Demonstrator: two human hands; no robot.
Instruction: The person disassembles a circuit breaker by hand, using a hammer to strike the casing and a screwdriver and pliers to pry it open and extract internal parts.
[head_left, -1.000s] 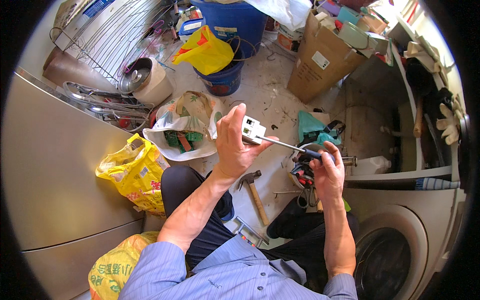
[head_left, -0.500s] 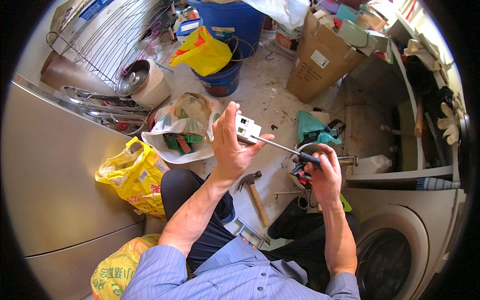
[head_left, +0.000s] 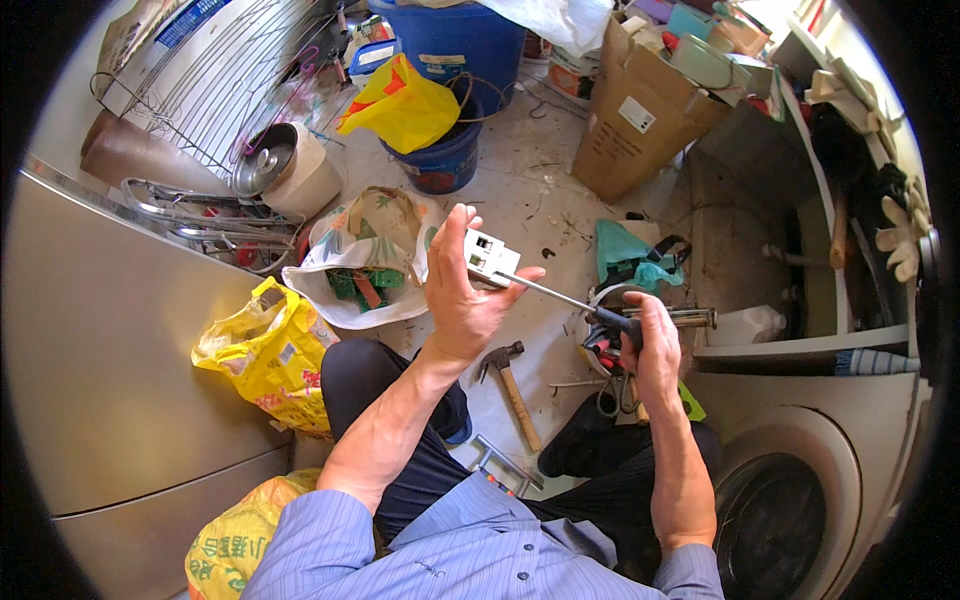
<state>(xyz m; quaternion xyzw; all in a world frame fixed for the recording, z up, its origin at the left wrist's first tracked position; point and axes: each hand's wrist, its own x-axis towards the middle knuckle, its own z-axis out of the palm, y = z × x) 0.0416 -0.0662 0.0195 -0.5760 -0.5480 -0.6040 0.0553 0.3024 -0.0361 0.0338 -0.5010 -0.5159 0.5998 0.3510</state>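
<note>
My left hand [head_left: 468, 300] grips a small white circuit breaker [head_left: 488, 256] between thumb and fingers; square dark openings show on its face. In my right hand [head_left: 655, 350] is a screwdriver [head_left: 560, 297] with a dark handle and a long metal shaft. Its tip meets the breaker's edge near my left thumb, and the shaft slants down to the right. Below, between my legs, a claw hammer [head_left: 514, 396] with a wooden handle lies on the floor. Beneath my right hand sits a container of tools [head_left: 605, 350], partly hidden.
To the left are a white bag [head_left: 330, 250] holding green circuit boards and a yellow plastic bag [head_left: 270, 350]. Blue buckets [head_left: 440, 165] and a cardboard box [head_left: 640, 120] stand ahead. A washing machine [head_left: 800, 480] is close on the right, with a teal bag [head_left: 630, 258] farther ahead.
The fingers of my right hand have shifted and straightened somewhat around the screwdriver handle. My left hand and the circuit breaker have hardly moved.
</note>
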